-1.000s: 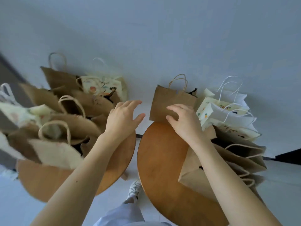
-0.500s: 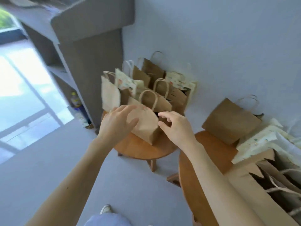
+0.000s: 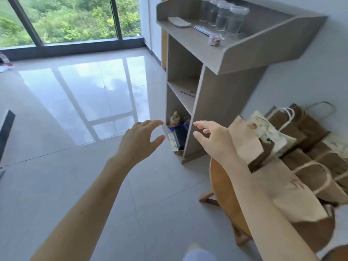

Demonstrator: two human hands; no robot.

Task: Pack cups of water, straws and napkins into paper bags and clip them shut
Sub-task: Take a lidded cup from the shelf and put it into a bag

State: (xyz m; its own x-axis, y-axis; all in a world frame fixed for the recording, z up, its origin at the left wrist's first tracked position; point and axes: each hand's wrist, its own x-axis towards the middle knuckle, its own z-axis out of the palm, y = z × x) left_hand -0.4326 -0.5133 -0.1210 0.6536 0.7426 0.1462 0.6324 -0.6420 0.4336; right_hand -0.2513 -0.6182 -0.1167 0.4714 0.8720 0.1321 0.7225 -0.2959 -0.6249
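My left hand and right hand reach out over the floor, both wide and holding nothing. Just right of my right hand, paper bags crowd the round surface. Farther back, cups, straws and napkins sit on top of the gray stand.

Both arms are stretched forward above the tiled floor; the left hand and the right hand hang side by side with a gap between them, fingers spread and relaxed, each grip empty. Right of the right forearm, brown and printed paper bags crowd a round wooden surface; several lean on one another. Beyond the hands rises a grey stand; on its top shelf sit lidded clear cups, straws, flat napkins and a small jar.
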